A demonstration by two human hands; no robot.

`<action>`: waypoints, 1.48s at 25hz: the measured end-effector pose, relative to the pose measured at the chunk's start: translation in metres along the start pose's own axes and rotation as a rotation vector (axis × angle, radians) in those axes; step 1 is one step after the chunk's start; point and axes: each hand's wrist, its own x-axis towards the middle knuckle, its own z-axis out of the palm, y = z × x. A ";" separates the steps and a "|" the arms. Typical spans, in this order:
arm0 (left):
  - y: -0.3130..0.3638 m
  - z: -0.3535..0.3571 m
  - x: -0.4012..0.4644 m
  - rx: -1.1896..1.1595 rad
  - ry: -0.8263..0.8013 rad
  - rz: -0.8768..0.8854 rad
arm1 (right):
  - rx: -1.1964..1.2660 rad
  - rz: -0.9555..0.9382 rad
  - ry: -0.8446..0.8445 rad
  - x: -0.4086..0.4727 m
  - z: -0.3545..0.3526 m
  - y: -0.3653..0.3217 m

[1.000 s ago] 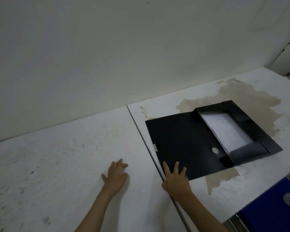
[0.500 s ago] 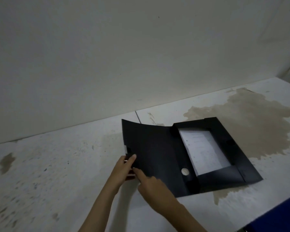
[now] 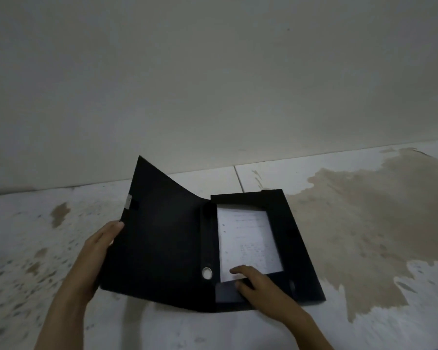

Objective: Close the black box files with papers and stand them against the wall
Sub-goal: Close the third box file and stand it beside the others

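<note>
A black box file [image 3: 296,238] lies open on the white table, with white papers [image 3: 245,238] inside its tray. Its lid [image 3: 162,238] is lifted and tilted up on the left side. My left hand [image 3: 100,246] grips the lid's left edge from underneath. My right hand [image 3: 256,281] presses on the file's near flap, its fingertips touching the lower edge of the papers. A round metal ring [image 3: 207,272] shows on the spine.
A plain wall [image 3: 213,84] rises right behind the table. A large brown stain [image 3: 369,210] covers the table [image 3: 23,248] to the right of the file. A seam [image 3: 239,179] between two tabletops runs behind the file.
The lid has been raised higher by my left hand. My right hand moved from the lid's edge over to the near flap and papers. The camera has shifted left and closer.
</note>
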 end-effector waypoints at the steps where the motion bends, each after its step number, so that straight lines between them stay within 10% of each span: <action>1: -0.001 0.000 -0.005 -0.031 -0.064 0.037 | 0.044 0.002 -0.009 0.001 0.001 0.000; 5: 0.002 0.054 -0.006 -0.105 -0.217 0.045 | 0.215 -0.065 0.097 0.010 -0.007 -0.008; 14: -0.069 0.156 -0.015 0.508 -0.609 0.134 | 0.891 0.099 0.426 -0.017 -0.086 0.020; 29: -0.097 0.176 -0.014 1.039 -0.478 0.287 | -0.322 0.252 0.501 0.027 -0.050 0.074; 37: -0.111 0.176 -0.029 0.523 -0.380 0.208 | -0.027 0.271 0.568 0.014 -0.039 0.066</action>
